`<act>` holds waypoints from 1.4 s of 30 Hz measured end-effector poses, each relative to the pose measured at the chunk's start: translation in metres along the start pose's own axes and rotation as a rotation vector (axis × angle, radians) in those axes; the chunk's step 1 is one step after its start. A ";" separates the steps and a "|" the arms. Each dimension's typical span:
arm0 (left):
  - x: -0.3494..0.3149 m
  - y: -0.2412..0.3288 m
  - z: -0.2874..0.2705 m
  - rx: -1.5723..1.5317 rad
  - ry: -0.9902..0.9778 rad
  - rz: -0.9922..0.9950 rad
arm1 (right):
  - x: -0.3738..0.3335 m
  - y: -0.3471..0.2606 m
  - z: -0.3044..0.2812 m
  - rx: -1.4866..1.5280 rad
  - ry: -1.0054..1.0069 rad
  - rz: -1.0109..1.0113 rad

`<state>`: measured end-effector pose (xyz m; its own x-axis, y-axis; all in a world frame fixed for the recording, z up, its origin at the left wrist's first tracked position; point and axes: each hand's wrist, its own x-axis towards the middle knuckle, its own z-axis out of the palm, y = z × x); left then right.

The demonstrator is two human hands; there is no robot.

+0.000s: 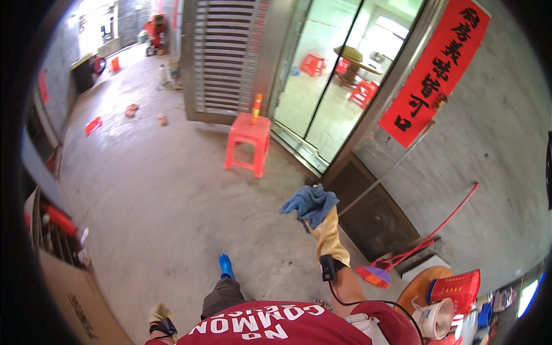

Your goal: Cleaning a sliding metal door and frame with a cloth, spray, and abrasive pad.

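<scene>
By glass door, right hand (pixel 325 227) clutching blue cloth (pixel 310 205)

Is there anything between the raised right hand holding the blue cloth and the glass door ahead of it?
Nothing visible does. The right hand, in a yellow glove, holds the blue cloth up before the door frame. The red stool stands off to the left, and the broom leans against the wall to the right, both aside from the glass door.

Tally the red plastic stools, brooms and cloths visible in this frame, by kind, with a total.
Red plastic stools: 3: one on the concrete outside, two behind the glass door
Brooms: 1
Blue cloths: 1, gripped in the gloved right hand
Total: 5
</scene>
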<state>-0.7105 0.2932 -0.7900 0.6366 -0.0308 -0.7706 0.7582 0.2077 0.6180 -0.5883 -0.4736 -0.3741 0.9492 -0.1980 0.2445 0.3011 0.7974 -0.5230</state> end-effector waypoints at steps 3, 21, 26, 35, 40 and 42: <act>0.059 0.165 0.029 -0.366 -0.394 0.443 | 0.049 -0.001 -0.040 0.055 0.170 0.122; 0.125 0.721 0.772 -0.087 -1.165 0.663 | 0.269 -0.138 -0.126 -0.396 0.580 -0.391; 0.169 0.684 0.870 0.233 -1.112 0.604 | 0.348 -0.287 -0.131 -0.864 0.467 -0.723; 0.199 0.697 1.051 0.252 -1.148 0.534 | 0.552 -0.535 -0.102 -2.764 0.776 -1.350; 0.220 0.702 1.146 0.348 -1.176 0.515 | 0.624 -0.578 -0.189 -3.089 0.826 -1.155; 0.235 0.708 1.180 0.382 -1.204 0.506 | 0.641 -0.588 -0.206 -3.111 0.832 -1.312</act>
<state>0.1419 -0.7205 -0.3501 0.4327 -0.9006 0.0420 0.2731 0.1753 0.9459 -0.1380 -1.1875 -0.0781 0.4260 0.0649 0.9024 -0.7746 -0.4893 0.4008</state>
